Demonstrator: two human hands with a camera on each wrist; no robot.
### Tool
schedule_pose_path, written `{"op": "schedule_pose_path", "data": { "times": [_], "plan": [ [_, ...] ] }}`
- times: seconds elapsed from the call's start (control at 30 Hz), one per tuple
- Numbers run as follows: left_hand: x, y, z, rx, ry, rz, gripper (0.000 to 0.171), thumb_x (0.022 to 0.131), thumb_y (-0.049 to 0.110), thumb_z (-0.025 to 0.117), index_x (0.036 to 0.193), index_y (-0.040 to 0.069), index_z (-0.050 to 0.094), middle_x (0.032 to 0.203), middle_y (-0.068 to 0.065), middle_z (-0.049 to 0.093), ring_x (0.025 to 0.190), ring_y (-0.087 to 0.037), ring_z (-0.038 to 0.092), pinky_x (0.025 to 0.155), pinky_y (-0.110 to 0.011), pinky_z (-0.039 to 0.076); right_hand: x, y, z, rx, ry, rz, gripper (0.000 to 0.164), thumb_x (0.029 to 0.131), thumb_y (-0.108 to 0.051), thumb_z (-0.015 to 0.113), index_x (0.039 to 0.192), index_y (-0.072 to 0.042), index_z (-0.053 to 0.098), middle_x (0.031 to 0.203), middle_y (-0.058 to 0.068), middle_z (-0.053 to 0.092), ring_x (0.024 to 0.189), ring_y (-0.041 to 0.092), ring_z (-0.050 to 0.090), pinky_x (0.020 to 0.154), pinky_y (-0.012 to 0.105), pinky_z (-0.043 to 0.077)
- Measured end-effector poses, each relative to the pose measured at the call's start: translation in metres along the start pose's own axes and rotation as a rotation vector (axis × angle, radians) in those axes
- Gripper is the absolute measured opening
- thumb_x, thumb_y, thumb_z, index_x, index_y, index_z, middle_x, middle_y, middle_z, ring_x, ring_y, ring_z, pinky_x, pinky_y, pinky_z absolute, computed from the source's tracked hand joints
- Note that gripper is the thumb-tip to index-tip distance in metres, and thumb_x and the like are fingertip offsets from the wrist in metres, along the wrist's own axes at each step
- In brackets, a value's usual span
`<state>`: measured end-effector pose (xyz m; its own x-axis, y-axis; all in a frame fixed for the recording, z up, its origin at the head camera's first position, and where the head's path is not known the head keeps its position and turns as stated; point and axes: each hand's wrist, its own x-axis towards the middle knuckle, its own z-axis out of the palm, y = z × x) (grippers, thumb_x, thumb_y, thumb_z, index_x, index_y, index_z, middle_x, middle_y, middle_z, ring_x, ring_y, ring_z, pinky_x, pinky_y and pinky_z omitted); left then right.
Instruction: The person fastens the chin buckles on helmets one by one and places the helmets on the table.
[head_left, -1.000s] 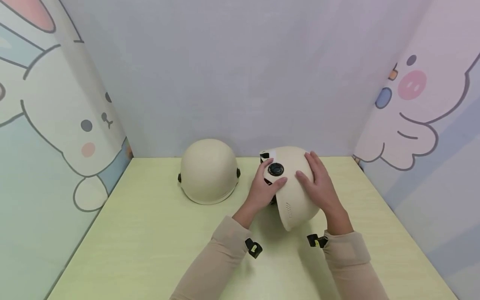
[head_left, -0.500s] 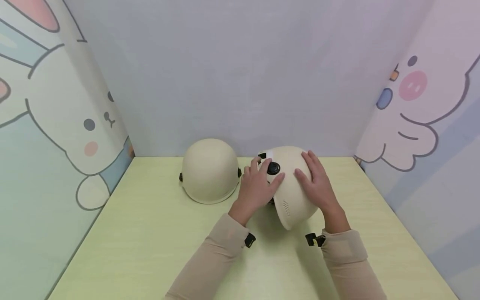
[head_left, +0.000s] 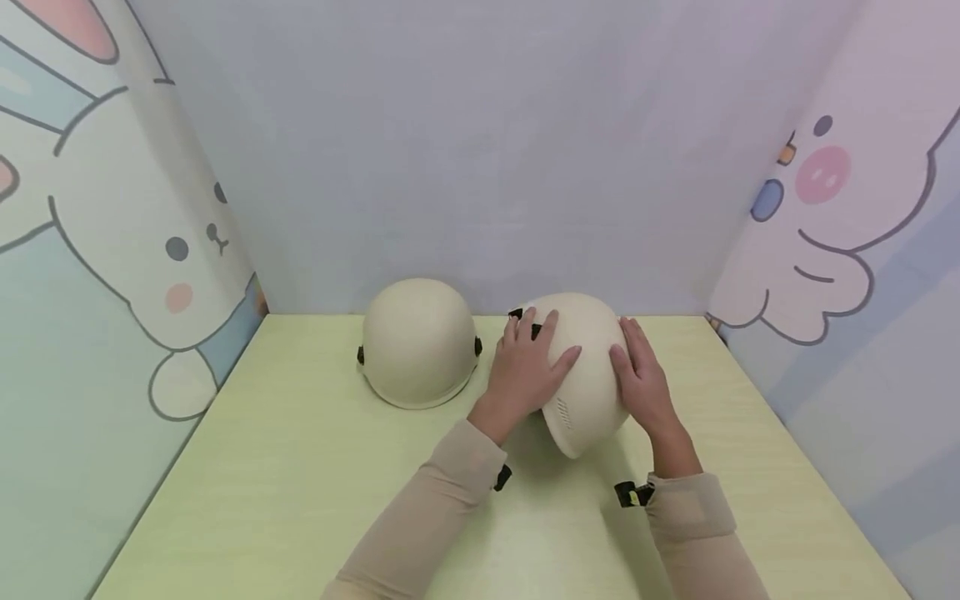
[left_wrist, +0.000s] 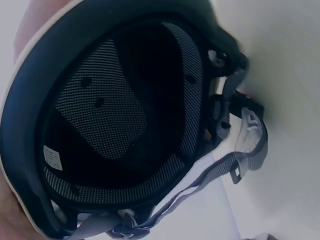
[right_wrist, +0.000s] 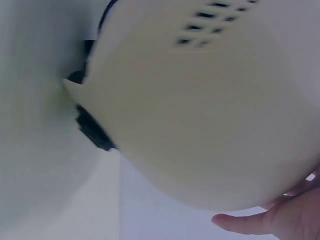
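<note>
A cream hard-shell helmet [head_left: 588, 325] stands tilted on the table, its opening toward the left. My left hand [head_left: 517, 371] lies spread over its left side, fingers on the shell beside a black fitting, thumb apart and lower down. My right hand [head_left: 645, 379] presses its straight fingers against the rounded right side. The left wrist view looks into the dark mesh liner [left_wrist: 105, 95], with a grey chin strap [left_wrist: 200, 175] and its buckle [left_wrist: 250, 132] hanging below the rim. In the right wrist view the shell [right_wrist: 210, 115] shows small vent slots, and my right thumb rests under its edge.
A second cream helmet [head_left: 420, 346] sits dome up to the left, close to my left hand, with black fittings on both sides. The pale yellow-green table [head_left: 300, 492] meets a grey back wall [head_left: 480, 167], and cartoon-printed walls stand at both sides.
My left hand has shifted from pinching the rim by the round black knob to lying over that knob and the shell. The helmet has turned slightly, and my right hand has slid a little down its side.
</note>
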<state>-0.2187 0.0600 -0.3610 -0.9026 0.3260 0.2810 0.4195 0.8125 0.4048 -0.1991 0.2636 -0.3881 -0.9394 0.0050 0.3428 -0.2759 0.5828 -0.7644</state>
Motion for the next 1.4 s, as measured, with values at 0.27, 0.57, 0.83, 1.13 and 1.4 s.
{"op": "schedule_pose_path", "data": {
  "times": [0.27,0.57,0.83,1.13,1.4],
  "plan": [
    [-0.005,-0.011,0.013,-0.113,0.0,-0.037,0.069,0.098,0.063,0.038,0.155,0.027,0.028,0.153,-0.016,0.025,0.134,-0.038,0.03,0.1,-0.053,0.036,-0.009,0.024,0.004,0.132,0.032,0.12,0.058,0.106,-0.035,0.034,0.156,-0.01,0.02,0.161,0.014,0.009,0.145,0.037,0.006,0.109,0.063,0.009],
    [-0.011,-0.022,0.03,-0.226,0.005,-0.119,0.076,0.094,0.068,0.04,0.157,0.029,0.02,0.153,-0.018,0.02,0.135,-0.039,0.027,0.1,-0.058,0.032,-0.009,0.028,0.014,0.223,0.029,0.192,0.058,0.106,-0.031,0.035,0.157,-0.01,0.016,0.159,0.017,0.014,0.141,0.042,0.017,0.105,0.066,0.018],
    [-0.019,-0.03,0.052,-0.346,0.035,-0.229,0.083,0.091,0.069,0.045,0.158,0.032,0.013,0.154,-0.019,0.015,0.138,-0.04,0.021,0.102,-0.062,0.026,-0.007,0.038,0.029,0.101,0.069,0.079,0.061,0.104,-0.034,0.043,0.154,-0.005,0.024,0.159,0.021,0.01,0.145,0.037,0.005,0.109,0.062,0.008],
    [-0.027,-0.032,0.063,-0.437,0.035,-0.317,0.093,0.084,0.071,0.056,0.158,0.035,0.011,0.154,-0.022,0.015,0.134,-0.046,0.027,0.1,-0.062,0.032,-0.008,0.044,0.032,0.03,0.013,0.034,0.062,0.102,-0.031,0.048,0.154,-0.006,0.025,0.159,0.023,0.008,0.144,0.042,0.006,0.105,0.068,0.011],
    [-0.031,-0.036,0.073,-0.565,0.004,-0.365,0.097,0.086,0.066,0.058,0.158,0.029,0.006,0.155,-0.024,0.009,0.136,-0.048,0.022,0.1,-0.064,0.031,-0.009,0.044,0.038,-0.008,0.001,-0.012,0.062,0.099,-0.027,0.055,0.152,-0.006,0.03,0.158,0.023,0.009,0.142,0.046,0.01,0.103,0.07,0.016]
  ]
}}
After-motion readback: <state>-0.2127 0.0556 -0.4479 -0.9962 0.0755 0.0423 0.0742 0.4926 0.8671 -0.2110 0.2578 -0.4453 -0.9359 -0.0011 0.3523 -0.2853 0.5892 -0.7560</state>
